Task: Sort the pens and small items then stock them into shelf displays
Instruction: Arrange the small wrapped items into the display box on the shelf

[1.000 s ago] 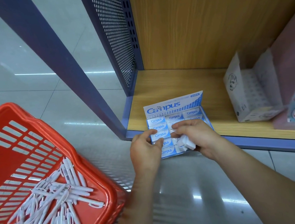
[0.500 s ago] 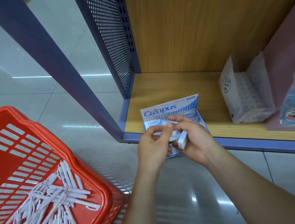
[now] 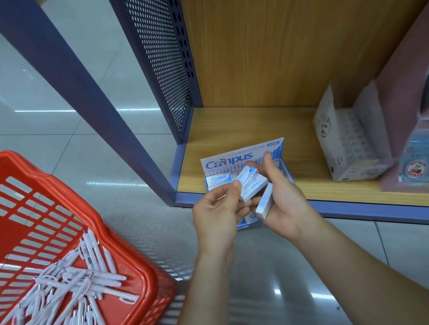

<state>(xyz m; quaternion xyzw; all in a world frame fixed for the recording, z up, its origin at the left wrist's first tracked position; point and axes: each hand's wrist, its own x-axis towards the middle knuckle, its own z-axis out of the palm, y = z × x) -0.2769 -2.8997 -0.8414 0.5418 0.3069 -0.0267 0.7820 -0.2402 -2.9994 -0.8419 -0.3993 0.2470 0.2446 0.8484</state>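
Note:
A blue-and-white Campus display box (image 3: 242, 156) of erasers stands at the front left corner of the wooden shelf (image 3: 257, 127). Just in front of it both hands are lifted. My left hand (image 3: 216, 210) pinches the lower end of two small white-and-blue erasers (image 3: 251, 183) between thumb and fingers. My right hand (image 3: 283, 202) holds their other side and keeps another eraser (image 3: 264, 201) upright in its palm. One eraser (image 3: 218, 179) lies in the box's back row; the hands hide the front rows.
A red plastic basket (image 3: 50, 198) on the tiled floor at left holds several white pens (image 3: 70, 296). On the shelf to the right stand an open white carton (image 3: 351, 140) and colourful packets (image 3: 421, 161). A blue perforated side panel (image 3: 160, 61) bounds the shelf.
Both hands have risen off the box, drawing erasers out of it. The right hand's fingers have opened around the erasers, and the view has shifted a little.

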